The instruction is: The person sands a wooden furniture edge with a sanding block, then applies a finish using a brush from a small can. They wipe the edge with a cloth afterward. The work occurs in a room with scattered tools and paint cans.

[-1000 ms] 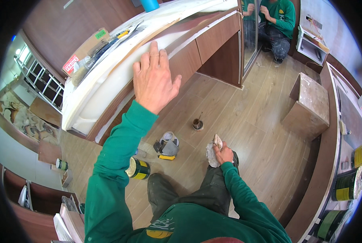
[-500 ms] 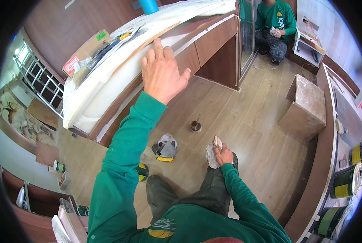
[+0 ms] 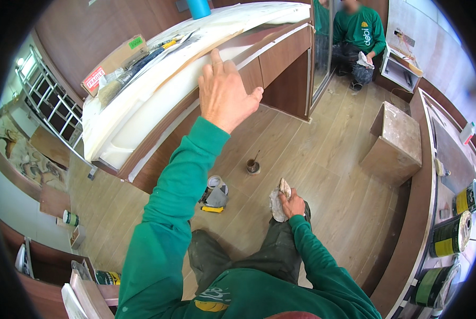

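Note:
My left hand [image 3: 227,98] is raised to the front edge of a desk with wood-brown drawers [image 3: 280,53]. Its index finger stretches out against the desk's pale, curved front band [image 3: 168,101], and the thumb points away to the right. Nothing is held in it. Low by my right knee, my right hand [image 3: 293,205] grips a crumpled, stained whitish rag [image 3: 276,204]. White sheeting [image 3: 216,24] covers the desktop, where a wide brush [image 3: 110,91] and a cardboard box [image 3: 115,63] lie.
On the floor stand a small dark pot with a stick [image 3: 253,166] and a grey-and-yellow roll-like item [image 3: 215,195]. A wooden box [image 3: 393,143] is at right, near a ledge with paint cans [image 3: 450,234]. A co-worker [image 3: 357,37] crouches at the back, holding a cloth.
My left hand has slid slightly rightward along the desk front, while the view has shifted a little. My right hand keeps the rag in place. The co-worker's cloth is lower.

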### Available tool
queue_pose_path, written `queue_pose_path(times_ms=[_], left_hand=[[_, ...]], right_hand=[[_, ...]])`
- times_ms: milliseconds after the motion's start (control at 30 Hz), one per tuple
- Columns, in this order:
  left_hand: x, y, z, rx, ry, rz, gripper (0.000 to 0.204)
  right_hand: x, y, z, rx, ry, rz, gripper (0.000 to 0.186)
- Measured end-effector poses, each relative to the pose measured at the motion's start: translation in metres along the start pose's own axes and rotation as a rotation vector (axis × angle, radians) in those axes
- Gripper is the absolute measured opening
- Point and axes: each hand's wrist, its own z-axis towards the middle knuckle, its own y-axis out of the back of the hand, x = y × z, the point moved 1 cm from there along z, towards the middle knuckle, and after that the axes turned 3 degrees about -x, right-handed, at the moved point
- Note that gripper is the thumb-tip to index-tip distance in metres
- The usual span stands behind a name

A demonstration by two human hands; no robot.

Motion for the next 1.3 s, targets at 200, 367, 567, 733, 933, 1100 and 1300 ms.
queue_pose_path(times_ms=[200,367,567,733,933,1100,1300], left_hand=[[-0.001,-0.007,-0.002,-0.076,0.027,-0.08,0.064],[-0.006,-0.003,-0.002,-0.082,0.09,-0.152,0.07],[-0.004,-0.009,-0.102,-0.12,-0.037,-0.466,0.056],[0.053,-0.049,-0.306,0.614,0.293,-0.499,0.049],[0.117,0.008,-0.576,1.367,0.53,-0.018,0.071],[0.093,0.041,-0.631,0.95,0.658,-0.193,0.073],[0.091,0.036,-0.635,0.789,0.685,-0.215,0.071]], right_hand=[[-0.004,0.0,0.001,0.006,-0.017,-0.04,0.051],[0.002,0.004,-0.002,-0.001,-0.004,-0.027,0.051],[-0.006,0.003,0.001,-0.04,0.004,-0.023,0.052],[-0.004,0.004,-0.001,0.01,-0.006,-0.044,0.054],[-0.005,-0.009,0.003,0.026,0.002,-0.085,0.055],[0.0,-0.01,0.003,-0.008,-0.014,-0.01,0.055],[0.009,-0.008,0.016,-0.056,-0.119,0.535,0.071]])
